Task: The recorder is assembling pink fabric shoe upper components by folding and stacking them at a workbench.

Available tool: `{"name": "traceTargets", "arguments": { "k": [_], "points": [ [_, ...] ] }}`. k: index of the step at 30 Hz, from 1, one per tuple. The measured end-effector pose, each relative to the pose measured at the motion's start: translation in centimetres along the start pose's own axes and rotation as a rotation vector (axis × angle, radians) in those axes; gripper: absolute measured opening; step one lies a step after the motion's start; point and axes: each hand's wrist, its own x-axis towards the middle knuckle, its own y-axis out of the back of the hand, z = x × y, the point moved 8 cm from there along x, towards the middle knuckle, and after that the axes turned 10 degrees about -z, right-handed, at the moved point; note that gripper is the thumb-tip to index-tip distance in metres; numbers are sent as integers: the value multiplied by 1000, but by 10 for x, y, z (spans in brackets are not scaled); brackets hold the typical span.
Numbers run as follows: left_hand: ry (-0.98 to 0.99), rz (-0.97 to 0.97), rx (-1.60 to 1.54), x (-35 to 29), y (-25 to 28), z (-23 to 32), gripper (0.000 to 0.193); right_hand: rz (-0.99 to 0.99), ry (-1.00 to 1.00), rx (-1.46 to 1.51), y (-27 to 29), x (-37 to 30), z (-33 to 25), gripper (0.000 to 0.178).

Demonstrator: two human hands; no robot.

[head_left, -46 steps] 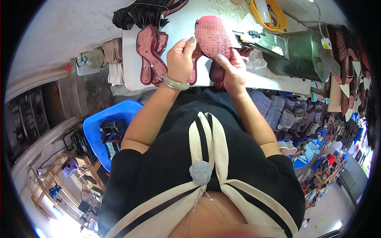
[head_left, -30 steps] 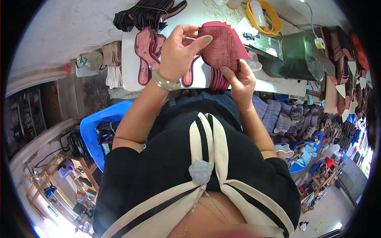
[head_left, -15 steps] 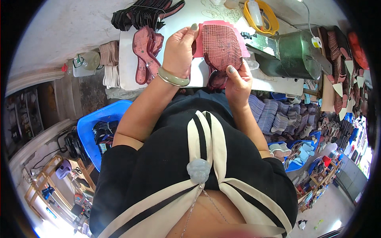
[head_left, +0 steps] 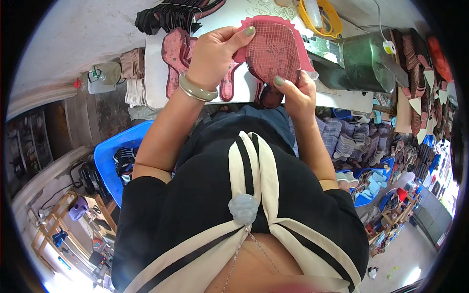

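A reddish slipper sole (head_left: 271,56) with a pale mesh grid on its face is held up over the table's near edge. Pink sheet material (head_left: 304,59) shows around its far end and right side, with a scalloped, wavy edge. My left hand (head_left: 215,52) pinches the left side, thumb on top and fingers mostly hidden. At the near right edge, my right hand (head_left: 299,95) grips with its thumb on the face and fingers beneath. Similar dark-red soles (head_left: 173,58) lie on the white table (head_left: 155,73), left of the held one.
A bundle of black strips (head_left: 168,18) lies at the far left of the table. To the right stand a green machine (head_left: 366,61) and a yellow basket (head_left: 328,30). A blue bin (head_left: 105,161) is by my left side; stacked striped soles (head_left: 347,139) fill the right.
Both hands have tilted the sole and raised it slightly away from me. The pink material, flatter and straighter before, now curves around the far end with a wavy edge. My left thumb has shifted right.
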Motion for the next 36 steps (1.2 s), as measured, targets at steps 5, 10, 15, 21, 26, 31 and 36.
{"name": "traceTargets", "arguments": {
  "k": [5,10,15,21,26,31,36],
  "points": [
    [8,-106,-496,-1,-11,-18,49,129,187,291,-9,5,-10,40],
    [-316,-147,719,-23,-43,-16,48,199,312,342,-13,5,-8,36],
    [-251,205,660,-24,-33,-2,28,231,265,-154,-7,0,-1,26],
    [17,-109,65,14,-11,-57,42,86,-206,-433,35,-2,36,37],
    [-355,-904,1177,55,-34,-76,33,72,-325,7,76,-5,59,30],
    [232,-904,952,140,-40,-102,44,86,-472,-39,93,6,95,33],
    [-41,-1013,1023,197,-53,-117,60,442,-216,159,125,25,107,29]
  ]
}}
